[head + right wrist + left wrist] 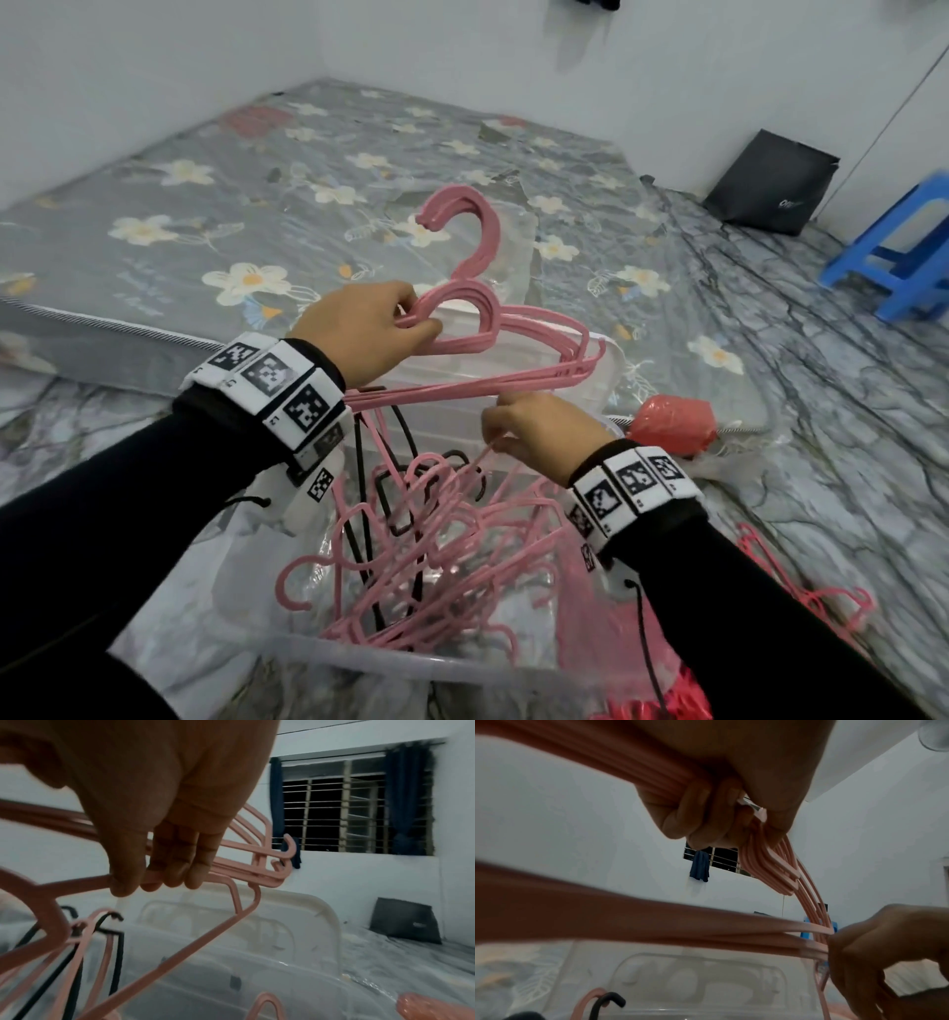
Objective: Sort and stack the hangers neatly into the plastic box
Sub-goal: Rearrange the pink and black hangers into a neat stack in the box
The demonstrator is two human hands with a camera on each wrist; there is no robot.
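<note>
The person's left hand (359, 329) is curled round a neat bundle of pink hangers (493, 334), gripping them at the neck just under the hooks, which point up and away over the clear plastic box (421, 663). In the left wrist view its fingers (687, 815) wrap tightly over the stacked pink bars. The right hand (539, 431) sits lower and nearer, just under the bundle's bottom bars, and pinches the shoulder of a single pink hanger (180, 939) between thumb and fingers (177, 870); that hanger slopes down into the box. Inside the box lies a loose tangle of hangers (426, 539), mostly pink with a few black hangers (405, 493) mixed among them, hooks pointing every way. More pink hangers (801, 591) lie on the floor to the right of the box. A red plastic bag (672, 424) sits just beyond the right hand, at the edge of a mattress (205, 205) covered in a grey flowered sheet. Further right a blue plastic stool (904, 246) stands on the marbled floor, with a black paper bag (770, 182) leaning against the wall behind it. Both wrists carry white bands printed with black square markers.
</note>
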